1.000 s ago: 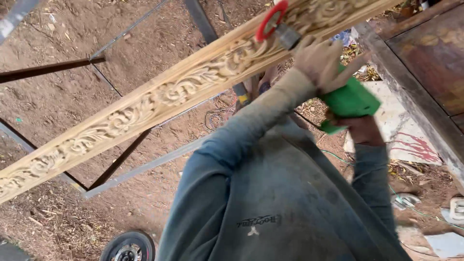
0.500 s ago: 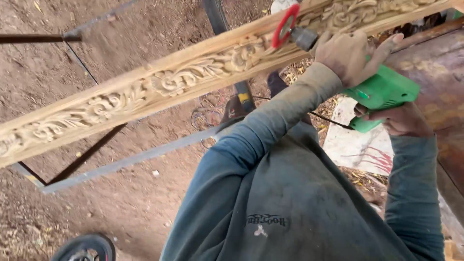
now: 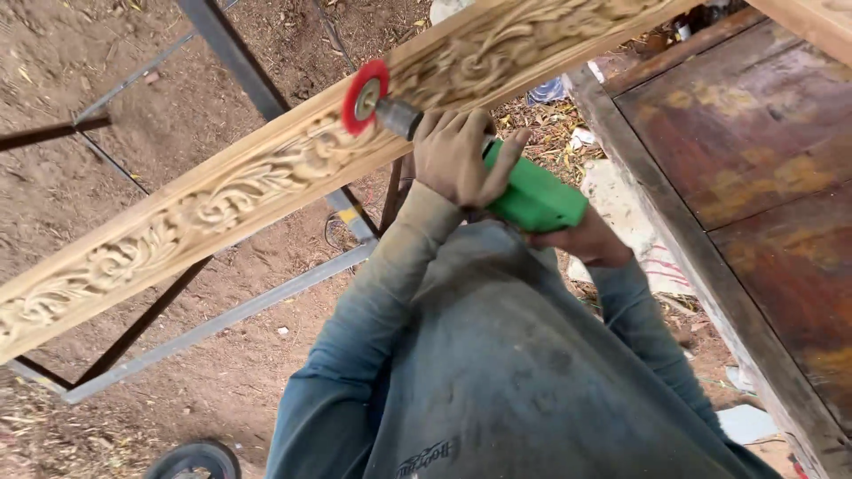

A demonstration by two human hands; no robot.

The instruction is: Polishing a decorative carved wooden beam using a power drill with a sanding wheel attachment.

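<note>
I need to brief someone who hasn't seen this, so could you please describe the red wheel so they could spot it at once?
Find the long carved wooden beam running diagonally across the view. The green power tool held by both hands ends in a metal shaft, and the red wheel sits at its tip against the carving. It is the only round, bright red thing there.

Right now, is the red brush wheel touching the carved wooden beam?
Touching. The head view shows the red brush wheel overlapping the carved face of the wooden beam, no gap between them, with the left hand on the green drill.
</note>
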